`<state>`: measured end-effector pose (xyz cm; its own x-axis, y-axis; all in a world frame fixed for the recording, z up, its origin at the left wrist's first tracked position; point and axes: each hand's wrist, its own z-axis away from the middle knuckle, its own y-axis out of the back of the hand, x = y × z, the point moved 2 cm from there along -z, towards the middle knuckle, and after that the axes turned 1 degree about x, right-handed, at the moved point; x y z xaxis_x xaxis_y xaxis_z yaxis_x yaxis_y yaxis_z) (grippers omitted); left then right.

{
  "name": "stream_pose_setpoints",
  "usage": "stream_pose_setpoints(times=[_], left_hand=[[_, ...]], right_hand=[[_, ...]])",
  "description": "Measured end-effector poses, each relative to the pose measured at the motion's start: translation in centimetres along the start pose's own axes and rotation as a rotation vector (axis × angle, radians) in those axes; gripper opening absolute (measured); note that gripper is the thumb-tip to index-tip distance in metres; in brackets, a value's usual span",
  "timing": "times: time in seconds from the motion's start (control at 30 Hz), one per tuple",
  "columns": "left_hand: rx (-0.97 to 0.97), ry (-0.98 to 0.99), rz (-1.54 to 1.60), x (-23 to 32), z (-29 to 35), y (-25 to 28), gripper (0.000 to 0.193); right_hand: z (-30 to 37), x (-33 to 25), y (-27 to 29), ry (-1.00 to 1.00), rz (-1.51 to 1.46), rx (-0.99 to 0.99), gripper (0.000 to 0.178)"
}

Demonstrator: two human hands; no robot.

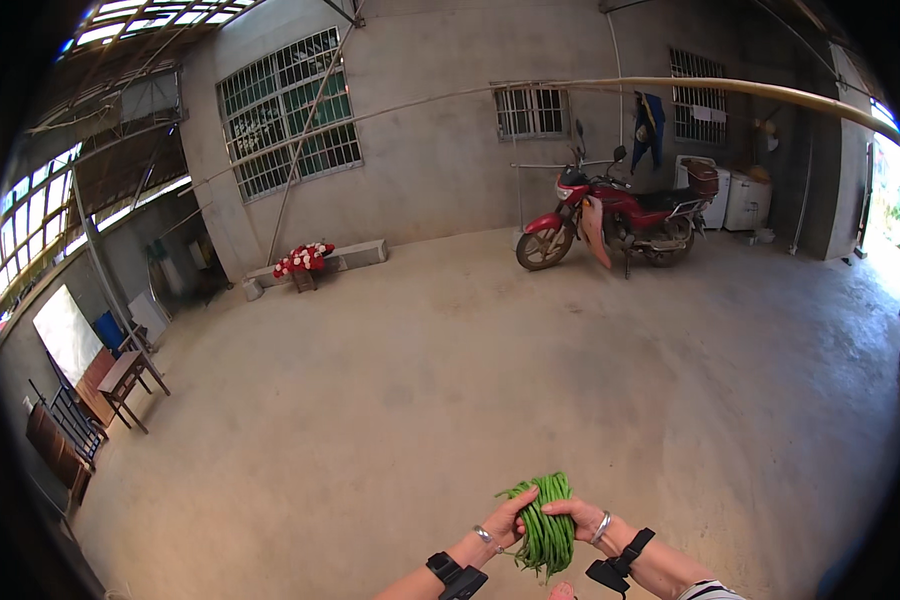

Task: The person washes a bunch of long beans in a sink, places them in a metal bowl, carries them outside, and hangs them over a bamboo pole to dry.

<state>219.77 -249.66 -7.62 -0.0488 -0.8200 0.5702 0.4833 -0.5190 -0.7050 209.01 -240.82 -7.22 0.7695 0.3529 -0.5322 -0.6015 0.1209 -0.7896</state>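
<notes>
A folded bundle of long green beans [547,535] hangs in front of me near the lower edge of the head view. My left hand [507,520] is closed round its left side, thumb lying across the upper part. From the other side my right hand [577,517] grips the bundle, its thumb pressed on the beans. Most fingers of both hands are hidden behind the beans. Loose bean ends stick out at the upper left and hang down at the bottom. Each wrist carries a silver bangle and a black strapped device.
A red motorcycle [620,215] stands on its stand by the far wall. Red and white flowers [304,259] sit on a small stool near a concrete block [360,254]. A wooden bench [122,375] and a blue metal rack [70,430] are at the left. Concrete floor [390,400] spreads between.
</notes>
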Motion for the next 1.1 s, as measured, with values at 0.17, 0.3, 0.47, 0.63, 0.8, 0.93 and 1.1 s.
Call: stream_pose_setpoints(times=[0.17,0.3,0.47,0.63,0.8,0.93,1.1], left_hand=[[-0.089,0.07,-0.12,0.4,-0.9,1.5,0.027],[-0.221,0.12,-0.057,0.3,-2.8,1.7,0.032],[-0.325,0.171,-0.082,0.0,-5.2,2.8,0.044],[-0.371,0.149,-0.073,-1.8,-10.1,5.7,0.061],[-0.505,0.127,-0.012,-2.9,-15.2,8.7,0.082],[-0.347,0.074,0.085,-5.1,-18.4,11.2,0.088],[-0.394,-0.043,0.012,-6.3,-23.5,14.9,0.092]], right_hand=[[-0.8,0.4,0.9,0.006,0.138,-0.035,0.038],[-0.3,-0.3,1.4,0.104,0.144,-0.096,0.033],[-1.0,-0.1,3.0,0.13,0.09,-0.115,0.033],[-3.2,1.0,8.2,0.222,0.088,-0.143,0.032],[-5.7,0.6,13.1,0.3,0.087,-0.175,0.033],[-8.2,2.2,18.5,0.332,0.167,-0.12,0.033],[-9.1,2.2,22.4,0.355,0.259,-0.175,0.034]])
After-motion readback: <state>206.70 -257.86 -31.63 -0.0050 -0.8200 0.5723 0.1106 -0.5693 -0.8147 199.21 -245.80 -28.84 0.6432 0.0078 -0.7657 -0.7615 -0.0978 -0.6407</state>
